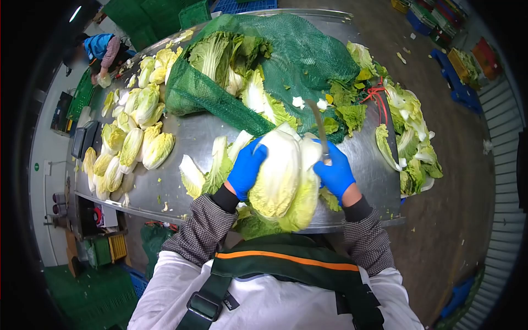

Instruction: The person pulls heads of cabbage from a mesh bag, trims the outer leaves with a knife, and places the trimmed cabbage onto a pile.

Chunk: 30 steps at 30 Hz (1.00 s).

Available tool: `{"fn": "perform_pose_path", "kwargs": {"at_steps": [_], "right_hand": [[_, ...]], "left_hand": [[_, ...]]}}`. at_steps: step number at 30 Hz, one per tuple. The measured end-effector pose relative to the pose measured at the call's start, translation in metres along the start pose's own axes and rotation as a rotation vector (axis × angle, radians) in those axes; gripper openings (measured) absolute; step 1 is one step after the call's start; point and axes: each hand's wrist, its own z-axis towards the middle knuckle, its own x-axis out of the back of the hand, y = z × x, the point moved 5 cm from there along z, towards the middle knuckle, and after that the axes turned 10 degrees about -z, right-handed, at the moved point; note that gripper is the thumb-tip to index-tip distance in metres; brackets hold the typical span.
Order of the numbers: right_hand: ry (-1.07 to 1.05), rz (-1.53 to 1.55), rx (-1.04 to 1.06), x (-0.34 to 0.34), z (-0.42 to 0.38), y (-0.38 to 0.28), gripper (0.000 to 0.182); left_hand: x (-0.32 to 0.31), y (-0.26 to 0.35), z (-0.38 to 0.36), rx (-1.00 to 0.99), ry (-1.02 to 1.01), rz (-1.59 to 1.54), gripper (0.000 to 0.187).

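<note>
A large napa cabbage (275, 176) is held in front of me, its white base pointing away and its leafy end toward my body. My left hand (246, 170), in a blue glove, grips the cabbage's left side. On the other side, my blue-gloved right hand (335, 171) is closed around a knife (319, 124), whose blade points away from me. The fingers of that hand also touch an outer leaf on the right of the cabbage. Loose leaves (217, 165) lie on the metal table (187, 132) beside my left hand.
A green mesh sack (313, 49) with untrimmed cabbages spreads across the table's far side. Several trimmed cabbages (132, 148) lie at left near a dark scale (85, 140). Cut leaves (410, 126) fill a container at the right edge. Another person (102, 52) works at far left.
</note>
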Motion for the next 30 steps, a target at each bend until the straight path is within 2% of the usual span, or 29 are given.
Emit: {"fn": "perform_pose_path", "kwargs": {"at_steps": [3, 4, 5, 7, 8, 9, 10, 11, 13, 15, 16, 17, 19, 20, 22, 24, 25, 26, 27, 29, 30], "right_hand": [[-0.098, 0.084, -0.189, 0.017, 0.000, 0.017, 0.051], [-0.126, -0.126, -0.231, 0.017, 0.005, 0.026, 0.059], [-0.090, -0.276, -0.161, 0.019, 0.003, 0.024, 0.063], [-0.008, -0.573, -0.015, 0.014, -0.005, -0.011, 0.073], [-0.012, -0.310, 0.130, 0.006, -0.006, -0.022, 0.084], [-0.066, -0.067, 0.169, -0.001, -0.008, -0.040, 0.083], [-0.127, 0.043, 0.123, -0.010, -0.010, -0.050, 0.083], [-0.146, 0.070, 0.073, -0.011, -0.010, -0.050, 0.082], [-0.179, 0.123, -0.030, -0.012, -0.011, -0.048, 0.081], [-0.038, -0.048, 0.065, -0.014, -0.009, -0.036, 0.081], [-0.066, -0.180, 0.006, -0.015, -0.010, -0.031, 0.078], [-0.050, -0.226, 0.025, -0.020, -0.013, -0.031, 0.075], [-0.020, -0.327, 0.080, -0.030, -0.015, -0.032, 0.071], [0.072, -0.267, 0.179, -0.032, -0.013, -0.026, 0.059], [0.089, -0.310, 0.114, -0.020, -0.008, -0.026, 0.053], [0.082, -0.300, 0.025, 0.003, 0.003, -0.014, 0.043], [-0.030, -0.157, -0.168, 0.011, 0.007, -0.007, 0.043], [-0.020, -0.233, -0.076, 0.012, 0.009, -0.005, 0.050], [-0.007, -0.307, 0.018, 0.010, 0.011, -0.004, 0.059], [-0.090, -0.268, 0.113, -0.022, -0.001, -0.028, 0.079], [-0.189, -0.474, 0.017, -0.035, -0.009, -0.042, 0.087]], "left_hand": [[-0.004, -0.008, -0.003, 0.364, -0.018, -0.737, 0.067], [-0.007, -0.005, -0.001, 0.318, -0.227, -0.764, 0.077], [-0.009, -0.004, 0.003, 0.292, -0.310, -0.804, 0.074], [-0.035, 0.011, 0.004, 0.307, -0.183, -0.828, 0.073], [-0.040, 0.008, 0.005, 0.279, -0.178, -0.812, 0.070], [-0.044, 0.004, 0.006, 0.257, -0.173, -0.796, 0.067], [-0.047, 0.002, 0.005, 0.235, -0.169, -0.782, 0.065], [-0.041, 0.006, -0.003, 0.079, -0.103, -0.390, 0.057], [-0.038, 0.007, 0.002, 0.338, -0.142, -0.633, 0.056], [-0.025, 0.015, -0.002, 0.394, -0.146, -0.649, 0.053], [-0.023, 0.013, -0.009, 0.328, -0.059, -0.491, 0.052], [-0.021, 0.008, -0.013, 0.250, -0.105, -0.335, 0.053], [-0.017, 0.000, -0.017, 0.341, -0.090, -0.464, 0.054], [-0.012, -0.005, -0.019, 0.392, -0.058, -0.525, 0.053], [-0.005, -0.015, -0.027, 0.498, 0.010, -0.656, 0.051], [-0.004, -0.009, -0.033, 0.512, 0.083, -0.805, 0.049], [-0.002, -0.004, -0.035, 0.515, 0.118, -0.878, 0.048], [0.000, 0.000, -0.036, 0.527, 0.077, -0.871, 0.049], [0.007, -0.001, -0.032, 0.421, 0.068, -0.760, 0.049], [0.014, -0.012, -0.023, 0.220, 0.047, -0.533, 0.050], [0.007, -0.009, -0.019, 0.166, 0.051, -0.514, 0.053]]}}
